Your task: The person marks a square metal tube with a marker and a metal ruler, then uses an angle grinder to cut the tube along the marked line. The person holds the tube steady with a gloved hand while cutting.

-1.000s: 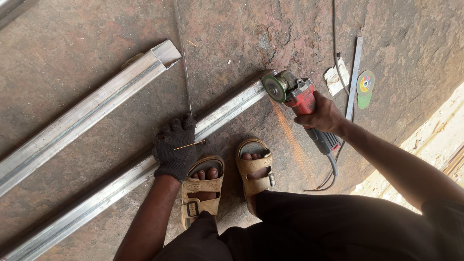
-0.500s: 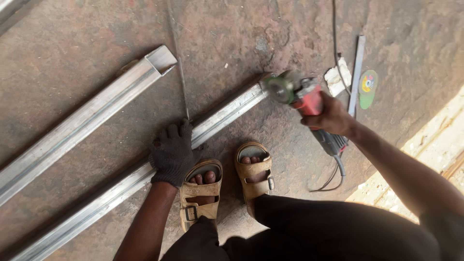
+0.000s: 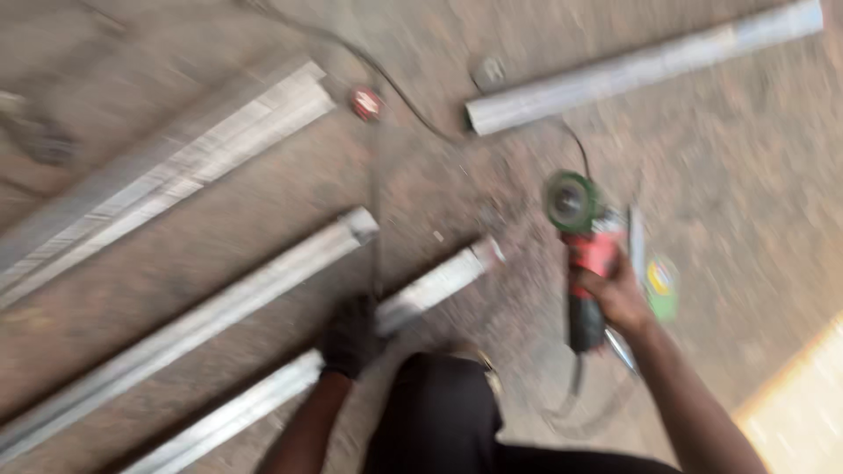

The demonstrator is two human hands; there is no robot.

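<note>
Blur is smearing the whole view, but the count is coming through. Four long metal channels are lying on the rough concrete floor point(image 3: 219, 219): one wide channel point(image 3: 176, 162) at upper left, a second channel point(image 3: 202, 320) below it, a third channel point(image 3: 421, 294) nearest the person, and a far channel point(image 3: 641, 63) across the top right. Two hands are working. The left hand point(image 3: 351, 335), in a dark glove, is pressing down on the third channel, its grip closed over the metal. The right hand point(image 3: 615, 294) is wrapping tight around the red angle grinder point(image 3: 587, 250), holding it just off the channel's cut end with the disc pointing away. One green disc point(image 3: 660, 283) is lying beside the grinder, one small red round object point(image 3: 366, 103) is sitting farther up, and one dark cable point(image 3: 395, 92) is trailing across the floor.
</note>
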